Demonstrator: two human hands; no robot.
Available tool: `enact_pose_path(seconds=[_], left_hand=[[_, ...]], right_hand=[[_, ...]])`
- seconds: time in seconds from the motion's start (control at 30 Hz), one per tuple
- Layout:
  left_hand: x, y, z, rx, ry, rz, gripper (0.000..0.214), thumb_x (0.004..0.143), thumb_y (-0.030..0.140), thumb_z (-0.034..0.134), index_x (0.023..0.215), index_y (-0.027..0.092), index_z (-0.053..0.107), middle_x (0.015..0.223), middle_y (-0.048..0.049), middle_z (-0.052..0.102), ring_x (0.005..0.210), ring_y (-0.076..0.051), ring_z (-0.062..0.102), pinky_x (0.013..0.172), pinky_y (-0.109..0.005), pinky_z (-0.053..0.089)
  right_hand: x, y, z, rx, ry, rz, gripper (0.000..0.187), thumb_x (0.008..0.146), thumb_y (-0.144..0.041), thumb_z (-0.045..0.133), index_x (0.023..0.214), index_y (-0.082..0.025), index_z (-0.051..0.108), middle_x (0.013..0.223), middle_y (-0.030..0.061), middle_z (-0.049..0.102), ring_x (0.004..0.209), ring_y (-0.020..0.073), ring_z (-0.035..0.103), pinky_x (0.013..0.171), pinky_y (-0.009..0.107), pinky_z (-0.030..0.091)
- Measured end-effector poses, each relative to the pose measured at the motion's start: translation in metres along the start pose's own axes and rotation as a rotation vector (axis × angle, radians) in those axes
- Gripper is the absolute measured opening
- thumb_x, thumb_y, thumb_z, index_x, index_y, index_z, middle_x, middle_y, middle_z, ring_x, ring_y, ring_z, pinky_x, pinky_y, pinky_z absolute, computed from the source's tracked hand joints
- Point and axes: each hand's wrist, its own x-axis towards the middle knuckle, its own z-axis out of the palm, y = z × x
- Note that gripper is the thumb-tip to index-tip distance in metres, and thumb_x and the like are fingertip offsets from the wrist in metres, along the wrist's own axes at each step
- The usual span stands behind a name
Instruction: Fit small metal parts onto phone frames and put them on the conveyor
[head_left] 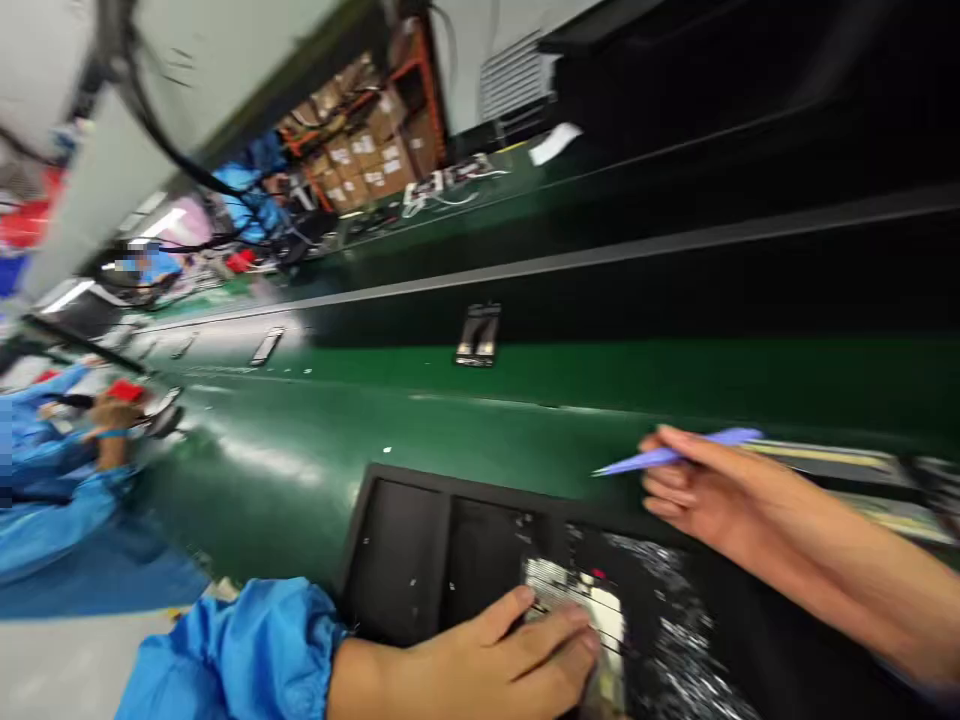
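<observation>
My right hand [690, 485] pinches a slim violet pointed tool [641, 461]; my left hand [517, 655] covers a flat, pale rectangular device [607, 612], grip unclear, over a black compartmented tray [405, 476] along the glossy green bench's [300, 450] near edge. Beyond, brown cardboard cartons [364, 160] fill an orange rack [427, 75].

No text, label or number can be read.

Device [610, 612] apparently in tray [405, 555], tray on bench [292, 450].
</observation>
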Motion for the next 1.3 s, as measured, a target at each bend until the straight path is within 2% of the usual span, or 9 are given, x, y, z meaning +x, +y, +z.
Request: enact_pose_path(seconds=[0.07, 0.17, 0.33, 0.43, 0.53, 0.67, 0.9, 1.17, 1.3], left_hand=[[0.005, -0.002, 0.010, 0.171, 0.121, 0.018, 0.042, 0.101, 0.034, 0.060, 0.143, 0.026, 0.059, 0.129, -0.0090, 0.071, 0.128, -0.030, 0.065, 0.109, -0.043, 0.052], [0.009, 0.001, 0.022, 0.211, 0.196, -0.004, 0.041, 0.100, 0.035, 0.061, 0.140, 0.026, 0.059, 0.124, -0.0065, 0.074, 0.117, -0.023, 0.071, 0.105, -0.036, 0.056], [0.008, 0.006, 0.036, 0.149, 0.348, -0.105, 0.048, 0.095, 0.037, 0.070, 0.139, 0.023, 0.059, 0.125, -0.0076, 0.074, 0.119, -0.024, 0.070, 0.107, -0.035, 0.055], [0.004, 0.001, 0.035, 0.137, 0.268, -0.035, 0.057, 0.095, 0.038, 0.072, 0.147, 0.023, 0.052, 0.133, -0.0108, 0.070, 0.122, -0.026, 0.069, 0.108, -0.036, 0.055], [0.001, -0.003, 0.030, 0.122, 0.197, 0.017, 0.054, 0.099, 0.038, 0.067, 0.148, 0.022, 0.051, 0.136, -0.0125, 0.069, 0.125, -0.027, 0.067, 0.107, -0.037, 0.055], [0.003, -0.001, 0.030, 0.096, 0.233, -0.020, 0.054, 0.097, 0.037, 0.069, 0.146, 0.023, 0.054, 0.132, -0.0105, 0.071, 0.125, -0.027, 0.068, 0.107, -0.038, 0.055], [0.006, 0.003, 0.034, 0.095, 0.270, -0.054, 0.055, 0.094, 0.037, 0.072, 0.144, 0.024, 0.056, 0.129, -0.0088, 0.072, 0.127, -0.027, 0.066, 0.108, -0.038, 0.055], [0.002, 0.003, 0.036, 0.073, 0.240, -0.047, 0.054, 0.094, 0.038, 0.072, 0.144, 0.024, 0.057, 0.135, -0.0111, 0.069, 0.131, -0.030, 0.063, 0.111, -0.041, 0.052], [0.003, 0.003, 0.035, 0.062, 0.239, -0.063, 0.052, 0.094, 0.036, 0.071, 0.144, 0.026, 0.058, 0.133, -0.0080, 0.070, 0.130, -0.029, 0.063, 0.112, -0.040, 0.051]], right_hand=[[-0.005, -0.005, -0.002, 0.313, 0.048, 0.361, 0.032, 0.106, -0.050, 0.050, 0.091, -0.026, 0.065, 0.079, 0.0061, 0.059, 0.069, 0.0176, 0.060, 0.066, 0.033, 0.056], [0.001, -0.011, 0.005, 0.418, 0.066, 0.546, 0.037, 0.093, -0.058, 0.069, 0.087, -0.021, 0.066, 0.072, 0.0023, 0.055, 0.062, 0.0151, 0.054, 0.057, 0.031, 0.050], [0.003, -0.013, 0.007, 0.172, -0.081, 0.436, 0.045, 0.085, -0.064, 0.073, 0.087, -0.019, 0.068, 0.072, 0.0010, 0.061, 0.065, 0.0155, 0.059, 0.063, 0.031, 0.052], [-0.005, -0.012, 0.004, 0.035, -0.083, 0.364, 0.043, 0.090, -0.062, 0.068, 0.079, -0.021, 0.064, 0.068, 0.0002, 0.058, 0.061, 0.0151, 0.055, 0.057, 0.029, 0.048], [-0.011, -0.011, 0.004, -0.112, -0.102, 0.311, 0.038, 0.096, -0.056, 0.061, 0.080, -0.022, 0.067, 0.067, 0.0006, 0.058, 0.059, 0.0148, 0.053, 0.052, 0.028, 0.042], [-0.012, -0.010, 0.008, -0.244, -0.132, 0.295, 0.035, 0.099, -0.052, 0.057, 0.087, -0.023, 0.072, 0.067, -0.0002, 0.060, 0.055, 0.0134, 0.049, 0.049, 0.028, 0.037], [-0.009, -0.009, 0.011, -0.336, -0.187, 0.246, 0.034, 0.100, -0.049, 0.055, 0.085, -0.025, 0.073, 0.063, -0.0029, 0.060, 0.051, 0.0124, 0.046, 0.049, 0.028, 0.033], [-0.008, -0.010, 0.011, -0.345, -0.187, 0.167, 0.032, 0.100, -0.047, 0.058, 0.085, -0.025, 0.075, 0.074, -0.0019, 0.071, 0.053, 0.0122, 0.054, 0.054, 0.030, 0.039], [-0.008, -0.009, 0.010, -0.333, -0.190, 0.145, 0.032, 0.101, -0.047, 0.058, 0.085, -0.025, 0.076, 0.078, -0.0010, 0.074, 0.055, 0.0129, 0.058, 0.055, 0.031, 0.041]])
